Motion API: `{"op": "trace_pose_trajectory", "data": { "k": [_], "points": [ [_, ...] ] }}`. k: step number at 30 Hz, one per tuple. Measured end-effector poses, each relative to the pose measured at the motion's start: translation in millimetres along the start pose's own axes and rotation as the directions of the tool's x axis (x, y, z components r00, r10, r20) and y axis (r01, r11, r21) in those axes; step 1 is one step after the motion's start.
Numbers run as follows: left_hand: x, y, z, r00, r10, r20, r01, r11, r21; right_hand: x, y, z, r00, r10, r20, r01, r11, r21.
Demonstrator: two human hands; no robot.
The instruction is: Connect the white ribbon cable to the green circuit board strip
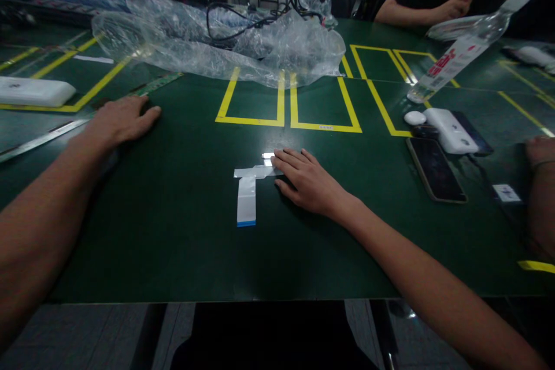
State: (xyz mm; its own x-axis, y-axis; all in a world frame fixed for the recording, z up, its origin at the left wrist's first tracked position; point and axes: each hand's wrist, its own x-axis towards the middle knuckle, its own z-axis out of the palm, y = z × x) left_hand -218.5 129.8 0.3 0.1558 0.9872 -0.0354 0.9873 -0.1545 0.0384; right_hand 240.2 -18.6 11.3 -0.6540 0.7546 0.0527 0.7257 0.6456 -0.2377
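Observation:
A white flat ribbon cable (247,199) with a blue end lies on the green table in front of me, bent into an angled shape. My right hand (306,182) rests palm down at the cable's upper right, fingers stretched out and covering part of it. Shiny tips show beside the fingertips. Farther left, my left hand (124,119) lies on the table with its thumb apart from the fingers. It is beside a thin green strip (162,84) and a pale, narrow strip (47,137); whether it touches them I cannot tell.
Clear plastic wrap (260,49) with black cables spreads across the back. Yellow tape (249,122) marks rectangles. At right are a phone (436,169), a white device (448,130) and a tilted bottle (459,58). Another white device (34,91) sits left. Other people's arms (411,13) show at right.

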Motion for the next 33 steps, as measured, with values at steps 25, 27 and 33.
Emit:
{"op": "trace_pose_trajectory", "data": {
  "k": [25,27,33],
  "points": [
    [-80,216,-4.3,0.735,0.676,0.051,-0.668,0.735,-0.120,4,-1,1,0.999,-0.001,0.043,0.001,1.000,-0.002],
    [-81,217,-5.0,0.729,0.682,0.055,-0.675,0.730,-0.105,4,0,3,0.999,0.005,0.042,-0.005,1.000,-0.004],
    [-81,225,-5.3,0.758,0.650,0.055,-0.651,0.759,-0.009,4,2,7,0.999,0.019,-0.027,-0.018,1.000,0.011]
  ]
}}
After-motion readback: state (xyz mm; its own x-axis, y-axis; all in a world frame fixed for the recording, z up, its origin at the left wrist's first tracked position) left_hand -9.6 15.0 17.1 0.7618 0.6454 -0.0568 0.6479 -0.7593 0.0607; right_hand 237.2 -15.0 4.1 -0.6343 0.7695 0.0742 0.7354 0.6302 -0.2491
